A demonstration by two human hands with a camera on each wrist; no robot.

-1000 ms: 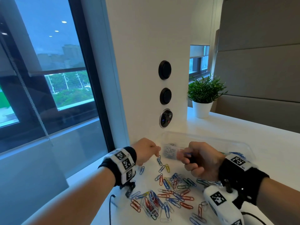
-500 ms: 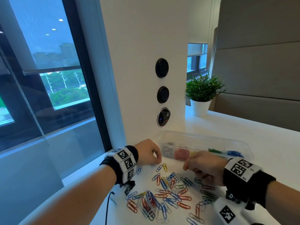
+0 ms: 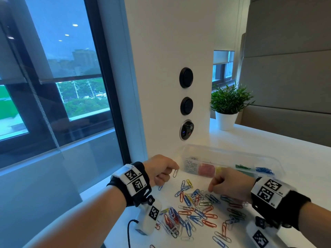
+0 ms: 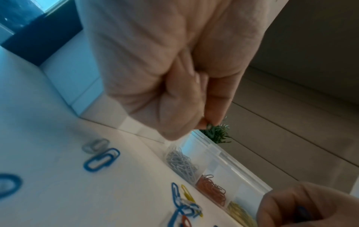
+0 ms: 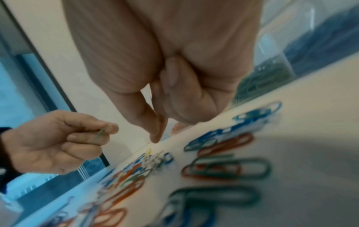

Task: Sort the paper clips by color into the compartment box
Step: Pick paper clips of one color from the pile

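Note:
A loose pile of coloured paper clips [image 3: 197, 203] lies on the white table [image 3: 295, 176]. Behind it stands the clear compartment box [image 3: 231, 153], holding white clips [image 3: 190, 165], red clips [image 3: 206, 170], yellow ones, green clips [image 3: 242, 167] and blue clips [image 3: 264, 170] in separate compartments. My left hand [image 3: 176, 168] [image 4: 208, 122] pinches one white clip [image 3: 175, 173] just left of the box's white end, above the table. My right hand [image 3: 210, 189] [image 5: 157, 136] has its fingers curled, with thumb and index tips together pointing down at the pile's far edge. No clip shows between them.
A white pillar with round sockets [image 3: 186, 104] rises right behind the box. A potted plant [image 3: 226, 108] stands at the back of the table. The table's left edge [image 3: 100, 187] drops off beside a window. More clips [image 5: 227, 169] lie under my right wrist.
My right hand has drawn back from over the box's red compartment down to the pile. My left hand has lifted off the table with a white clip pinched.

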